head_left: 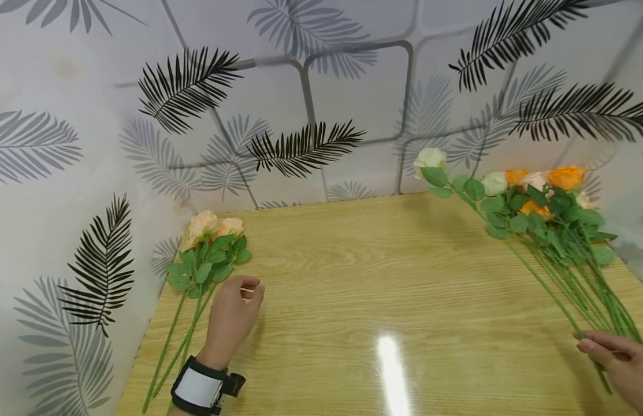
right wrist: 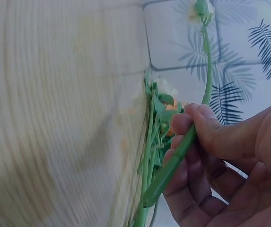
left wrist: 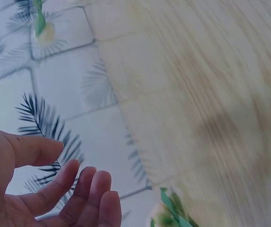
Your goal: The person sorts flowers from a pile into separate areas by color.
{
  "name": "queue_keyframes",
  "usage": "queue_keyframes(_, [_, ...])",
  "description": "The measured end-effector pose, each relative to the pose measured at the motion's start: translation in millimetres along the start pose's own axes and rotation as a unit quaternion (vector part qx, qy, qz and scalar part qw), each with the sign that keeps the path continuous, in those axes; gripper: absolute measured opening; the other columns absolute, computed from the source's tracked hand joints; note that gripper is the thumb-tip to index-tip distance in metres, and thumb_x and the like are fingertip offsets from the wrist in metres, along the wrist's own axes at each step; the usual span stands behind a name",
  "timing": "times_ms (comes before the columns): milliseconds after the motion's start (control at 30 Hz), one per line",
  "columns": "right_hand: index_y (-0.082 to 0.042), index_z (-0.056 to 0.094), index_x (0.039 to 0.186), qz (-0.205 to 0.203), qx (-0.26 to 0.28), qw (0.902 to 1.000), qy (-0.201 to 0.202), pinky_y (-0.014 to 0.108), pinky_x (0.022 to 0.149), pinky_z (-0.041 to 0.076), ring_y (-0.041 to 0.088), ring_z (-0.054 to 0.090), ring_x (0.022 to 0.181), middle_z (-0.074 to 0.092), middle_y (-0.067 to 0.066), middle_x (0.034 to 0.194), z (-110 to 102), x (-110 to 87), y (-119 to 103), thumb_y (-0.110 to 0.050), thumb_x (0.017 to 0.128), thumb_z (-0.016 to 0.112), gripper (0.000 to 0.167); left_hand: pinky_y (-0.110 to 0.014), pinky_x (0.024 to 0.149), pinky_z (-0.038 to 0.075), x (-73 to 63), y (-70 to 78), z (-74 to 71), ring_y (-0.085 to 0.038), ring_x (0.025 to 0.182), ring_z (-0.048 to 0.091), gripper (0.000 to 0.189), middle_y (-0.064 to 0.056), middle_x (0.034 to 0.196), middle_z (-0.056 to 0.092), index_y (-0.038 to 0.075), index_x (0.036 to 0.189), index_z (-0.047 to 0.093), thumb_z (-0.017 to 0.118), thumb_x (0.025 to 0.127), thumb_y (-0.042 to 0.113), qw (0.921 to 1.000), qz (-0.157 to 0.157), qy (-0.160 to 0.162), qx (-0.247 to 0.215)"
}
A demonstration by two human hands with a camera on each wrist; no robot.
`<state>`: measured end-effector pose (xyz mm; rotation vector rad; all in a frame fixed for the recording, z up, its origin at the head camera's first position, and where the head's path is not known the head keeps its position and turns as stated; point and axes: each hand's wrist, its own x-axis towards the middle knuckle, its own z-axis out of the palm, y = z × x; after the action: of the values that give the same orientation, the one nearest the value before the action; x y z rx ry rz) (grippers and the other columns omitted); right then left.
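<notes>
Between thumb and fingers, my right hand (head_left: 620, 364) pinches the lower stem of a white rose (head_left: 430, 160). Its green stem (right wrist: 173, 168) slants up past the fingertips in the right wrist view, and the bloom leans out to the left of the other flowers. Beside it lies a bunch of orange, white and pale pink roses (head_left: 565, 216) on the right of the table. My left hand (head_left: 234, 315) holds nothing; its fingers (left wrist: 85, 184) are loosely bent. It hovers just right of several peach roses (head_left: 209, 237) lying at the table's left.
The wood-grain table (head_left: 342, 277) meets a pale wall (head_left: 352, 98) printed with black and grey leaves along its back edge. A band with a small camera (head_left: 199, 387) circles the left wrist. Light glares off the table's front middle.
</notes>
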<state>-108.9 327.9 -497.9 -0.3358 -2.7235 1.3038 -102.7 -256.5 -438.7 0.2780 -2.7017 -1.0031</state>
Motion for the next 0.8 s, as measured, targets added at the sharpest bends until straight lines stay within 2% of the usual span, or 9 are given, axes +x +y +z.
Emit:
queue_keyframes(67, [0.017, 0.056, 0.127, 0.046, -0.068, 0.9963, -0.024, 0.028, 0.066, 0.054, 0.005, 0.068, 0.069, 0.077, 0.007, 0.082, 3.0, -1.1, -9.9, -0.017, 0.104, 0.058, 0.041, -0.039, 0.07, 0.055, -1.9, 8.3, 2.2, -0.027, 0.09, 0.067, 0.019, -0.016, 0.11, 0.068, 0.004, 0.112, 0.071, 0.066, 0.098, 0.017, 0.9999, 0.013, 0.001, -0.007])
queue_keyframes(133, [0.018, 0.054, 0.128, 0.068, -0.098, 0.992, -0.041, 0.043, 0.071, 0.054, 0.028, 0.072, 0.078, 0.075, 0.024, 0.094, 5.4, -3.0, -18.2, -0.021, 0.104, 0.059, 0.046, -0.04, 0.072, 0.055, -3.8, 15.9, 5.0, -0.026, 0.089, 0.067, 0.018, -0.015, 0.108, 0.067, 0.004, 0.111, 0.071, 0.066, 0.098, 0.016, 0.9996, 0.025, -0.001, -0.012])
queue_keyframes(200, [0.017, 0.057, 0.127, 0.065, -0.106, 0.9912, -0.047, 0.05, 0.072, 0.053, 0.039, 0.071, 0.082, 0.075, 0.024, 0.095, 8.4, -6.9, -24.4, -0.025, 0.103, 0.061, 0.048, -0.041, 0.073, 0.055, -5.3, 23.0, 7.8, -0.025, 0.088, 0.067, 0.017, -0.014, 0.107, 0.067, 0.004, 0.11, 0.071, 0.067, 0.098, 0.016, 0.9993, 0.034, -0.004, -0.016])
queue_keyframes(267, [0.016, 0.06, 0.125, 0.043, -0.111, 0.9912, -0.058, 0.048, 0.069, 0.055, 0.029, 0.071, 0.075, 0.076, 0.022, 0.094, 11.2, -11.2, -29.6, -0.028, 0.103, 0.061, 0.049, -0.04, 0.074, 0.055, -6.5, 29.4, 10.5, -0.024, 0.087, 0.067, 0.016, -0.013, 0.106, 0.067, 0.005, 0.11, 0.071, 0.067, 0.098, 0.015, 0.999, 0.04, -0.008, -0.021])
queue_keyframes(400, [0.012, 0.061, 0.128, 0.027, -0.094, 0.9906, -0.095, 0.044, 0.068, 0.057, 0.006, 0.066, 0.069, 0.077, 0.018, 0.099, 17.3, -19.5, -38.0, -0.035, 0.102, 0.061, 0.053, -0.04, 0.076, 0.056, -6.4, 40.6, 18.2, -0.021, 0.087, 0.066, 0.015, -0.011, 0.105, 0.067, 0.006, 0.109, 0.071, 0.067, 0.098, 0.015, 0.9977, 0.057, -0.015, -0.033])
queue_keyframes(533, [0.007, 0.06, 0.133, 0.028, -0.077, 0.986, -0.146, 0.04, 0.072, 0.058, 0.001, 0.066, 0.073, 0.077, 0.012, 0.105, 21.9, -25.4, -43.3, -0.045, 0.102, 0.057, 0.06, -0.038, 0.076, 0.056, -6.3, 50.3, 26.2, -0.019, 0.086, 0.066, 0.012, -0.008, 0.104, 0.068, 0.007, 0.106, 0.072, 0.068, 0.097, 0.014, 0.9959, 0.077, -0.017, -0.043])
queue_keyframes(700, [0.004, 0.06, 0.135, 0.022, -0.045, 0.9814, -0.185, 0.026, 0.07, 0.057, 0.001, 0.068, 0.08, 0.077, 0.004, 0.107, 30.5, -34.1, -54.5, -0.041, 0.102, 0.058, 0.056, -0.036, 0.077, 0.056, -8.9, 62.5, 32.7, -0.018, 0.085, 0.066, 0.01, -0.006, 0.102, 0.068, 0.008, 0.105, 0.072, 0.068, 0.097, 0.014, 0.9943, 0.091, -0.023, -0.051])
queue_keyframes(800, [0.005, 0.06, 0.135, 0.027, -0.025, 0.9783, -0.204, 0.027, 0.074, 0.058, 0.005, 0.069, 0.083, 0.077, 0.006, 0.11, 36.0, -39.1, -64.2, -0.039, 0.101, 0.061, 0.056, -0.033, 0.076, 0.056, -11.2, 70.0, 37.5, -0.017, 0.085, 0.066, 0.01, -0.006, 0.101, 0.069, 0.008, 0.104, 0.071, 0.069, 0.097, 0.015, 0.9923, 0.107, -0.028, -0.056])
